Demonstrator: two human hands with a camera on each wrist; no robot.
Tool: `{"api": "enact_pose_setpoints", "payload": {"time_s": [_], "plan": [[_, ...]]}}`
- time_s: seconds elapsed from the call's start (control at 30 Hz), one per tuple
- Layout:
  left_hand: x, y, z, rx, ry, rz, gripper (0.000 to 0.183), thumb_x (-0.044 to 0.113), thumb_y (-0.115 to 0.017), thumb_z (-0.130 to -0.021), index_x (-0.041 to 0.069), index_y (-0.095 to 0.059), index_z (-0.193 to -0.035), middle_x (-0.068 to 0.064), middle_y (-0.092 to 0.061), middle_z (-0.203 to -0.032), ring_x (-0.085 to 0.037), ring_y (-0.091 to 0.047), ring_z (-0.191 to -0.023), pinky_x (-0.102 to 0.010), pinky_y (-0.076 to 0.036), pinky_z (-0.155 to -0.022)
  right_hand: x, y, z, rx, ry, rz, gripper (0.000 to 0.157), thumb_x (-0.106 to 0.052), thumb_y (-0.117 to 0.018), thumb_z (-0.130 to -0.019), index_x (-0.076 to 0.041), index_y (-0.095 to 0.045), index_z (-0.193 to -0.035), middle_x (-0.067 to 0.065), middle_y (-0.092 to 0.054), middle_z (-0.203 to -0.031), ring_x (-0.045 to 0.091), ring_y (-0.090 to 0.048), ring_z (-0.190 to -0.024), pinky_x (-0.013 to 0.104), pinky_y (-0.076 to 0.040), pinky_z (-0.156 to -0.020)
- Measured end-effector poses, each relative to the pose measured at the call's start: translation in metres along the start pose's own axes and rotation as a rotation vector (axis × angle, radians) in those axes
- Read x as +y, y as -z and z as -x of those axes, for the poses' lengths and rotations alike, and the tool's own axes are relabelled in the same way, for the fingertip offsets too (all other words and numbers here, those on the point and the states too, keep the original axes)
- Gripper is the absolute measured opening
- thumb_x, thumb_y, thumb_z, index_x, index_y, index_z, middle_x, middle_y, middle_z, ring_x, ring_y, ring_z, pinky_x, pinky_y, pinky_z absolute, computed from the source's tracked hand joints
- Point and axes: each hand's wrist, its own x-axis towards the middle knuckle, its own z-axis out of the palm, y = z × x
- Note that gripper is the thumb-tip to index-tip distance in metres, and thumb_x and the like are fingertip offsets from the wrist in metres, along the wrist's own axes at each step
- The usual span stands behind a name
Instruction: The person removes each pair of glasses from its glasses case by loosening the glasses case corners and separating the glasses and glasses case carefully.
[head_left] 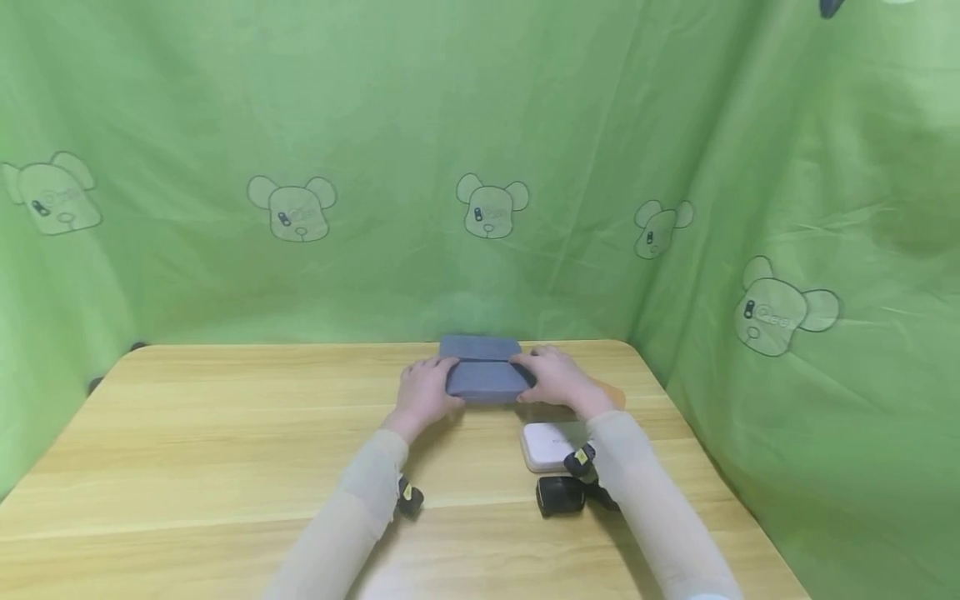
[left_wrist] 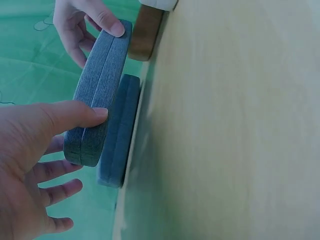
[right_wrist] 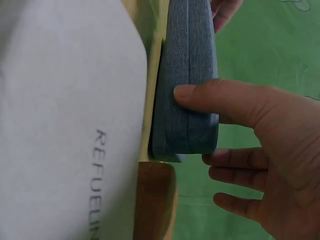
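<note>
Green curtain [head_left: 390,108] backs the table [head_left: 225,467]; toward its 1 o'clock, by the far edge, I see the left hand [head_left: 427,390] and right hand [head_left: 560,381] pinch the front case [head_left: 489,379] at its ends, thumbs against fingers; the back case [head_left: 480,347] sits just beyond, at 12; a forward shove could push that off, I judge; uneven thumb pressure could tip the front case toward the white case [head_left: 546,442] near 5 o'clock.

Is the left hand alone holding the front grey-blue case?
No, the right hand also holds the front grey-blue case, at its other end.
</note>
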Motion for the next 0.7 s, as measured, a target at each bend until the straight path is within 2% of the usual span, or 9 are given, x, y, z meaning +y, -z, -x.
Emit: {"api": "enact_pose_setpoints", "payload": {"time_s": [0.27, 0.53, 0.7], "plan": [[-0.002, 0.012, 0.014, 0.036, -0.061, -0.003, 0.077, 0.04, -0.082, -0.072, 0.015, -0.053, -0.139, -0.012, -0.056, -0.139, -0.036, -0.05, -0.128, -0.058, -0.033, -0.112, -0.011, 0.008, 0.016, 0.036, 0.025, 0.007, 0.075, -0.039, -0.08, -0.073, -0.015, -0.054, -0.139, 0.014, -0.06, -0.113, 0.025, -0.056, -0.098, 0.044, -0.052, -0.088], [-0.002, 0.027, 0.03, 0.048, -0.093, -0.008, 0.077, 0.038, -0.083, -0.072, 0.015, -0.053, -0.138, -0.011, -0.057, -0.14, -0.034, -0.05, -0.129, -0.057, -0.031, -0.114, -0.026, 0.017, 0.032, 0.079, 0.068, -0.004, 0.076, -0.039, -0.08, -0.074, -0.014, -0.053, -0.14, 0.009, -0.057, -0.106, 0.017, -0.052, -0.089, 0.035, -0.052, -0.079], [-0.002, 0.035, 0.04, 0.068, -0.125, -0.037, 0.075, 0.038, -0.084, -0.071, 0.016, -0.054, -0.136, -0.009, -0.059, -0.136, -0.034, -0.051, -0.127, -0.058, -0.032, -0.113, -0.036, 0.018, 0.041, 0.097, 0.063, -0.013, 0.076, -0.04, -0.079, -0.074, -0.014, -0.052, -0.141, 0.009, -0.057, -0.108, 0.018, -0.052, -0.092, 0.036, -0.052, -0.08]]}}
